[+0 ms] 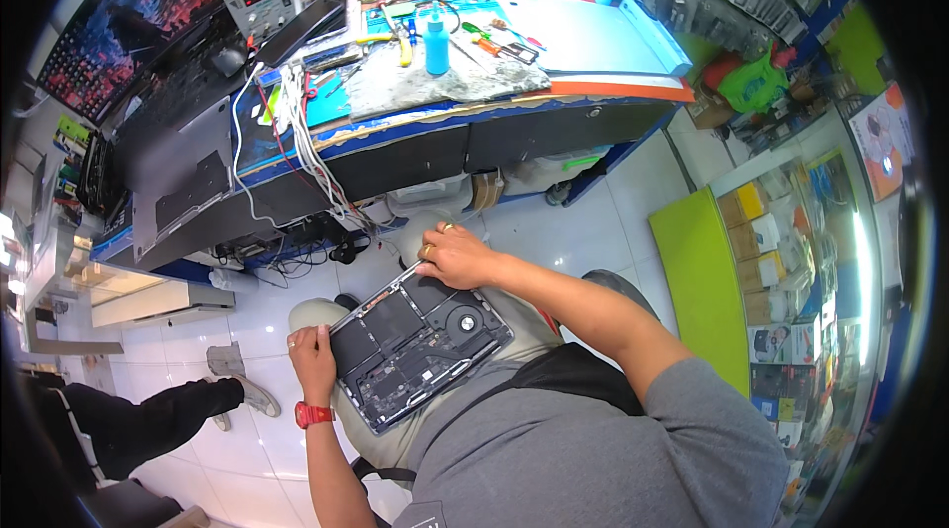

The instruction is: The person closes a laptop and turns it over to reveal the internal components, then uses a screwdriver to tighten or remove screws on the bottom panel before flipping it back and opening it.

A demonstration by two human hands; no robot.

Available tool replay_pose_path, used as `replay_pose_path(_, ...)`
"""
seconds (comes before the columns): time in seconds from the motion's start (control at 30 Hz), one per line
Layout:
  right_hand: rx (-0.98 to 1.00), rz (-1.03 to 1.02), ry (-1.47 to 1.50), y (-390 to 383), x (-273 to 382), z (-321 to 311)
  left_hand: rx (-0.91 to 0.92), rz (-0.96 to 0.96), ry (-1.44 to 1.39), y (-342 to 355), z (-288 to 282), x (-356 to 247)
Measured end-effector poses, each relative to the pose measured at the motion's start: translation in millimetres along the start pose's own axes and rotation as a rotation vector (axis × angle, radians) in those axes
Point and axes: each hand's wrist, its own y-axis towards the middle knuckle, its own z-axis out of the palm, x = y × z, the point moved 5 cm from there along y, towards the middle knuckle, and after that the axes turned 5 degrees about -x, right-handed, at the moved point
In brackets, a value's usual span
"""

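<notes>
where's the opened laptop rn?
Head view, lower centre: the opened laptop lies on the person's lap, left hand at its near-left edge, right hand on its far corner.

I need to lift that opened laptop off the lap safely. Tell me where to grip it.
Grip the opened laptop by its two short outer edges, coming in from the sides, where the left hand and right hand already sit. It lies flat with its internals facing up, so probably keep fingers on the rim.

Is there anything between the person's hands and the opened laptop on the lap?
No, nothing visible stands between them. The left hand grips the near-left edge of the opened laptop, and the right hand rests on its far corner. Both hands touch it directly; its exposed inside, with the fan, lies uncovered between them.
</notes>
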Motion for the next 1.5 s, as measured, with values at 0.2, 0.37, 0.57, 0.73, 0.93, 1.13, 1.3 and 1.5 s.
replay_pose_path(0.2,0.038,-0.117,0.007,22,13,13,-0.146,0.008,0.019,-19,-2,24)
replay_pose_path(0.37,0.108,-0.082,0.018,31,26,29,-0.167,-0.079,0.148,-40,-3,45)
replay_pose_path(0.57,0.185,-0.176,0.07,47,3,36,-0.319,-0.236,-0.009,-63,-4,32)
replay_pose_path(0.73,0.263,-0.242,0.072,74,11,61,-0.333,-0.355,-0.025,-84,-25,35)
replay_pose_path(0.93,0.281,-0.33,0.052,94,35,77,-0.364,-0.426,-0.017,-104,-39,47)
replay_pose_path(1.13,0.288,-0.333,0.027,99,35,87,-0.381,-0.442,-0.029,-114,-50,47)
replay_pose_path(1.3,0.274,-0.343,0.061,97,46,85,-0.405,-0.438,-0.031,-117,-48,49)
replay_pose_path(1.5,0.268,-0.356,0.063,96,49,81,-0.368,-0.449,-0.02,-114,-47,47)
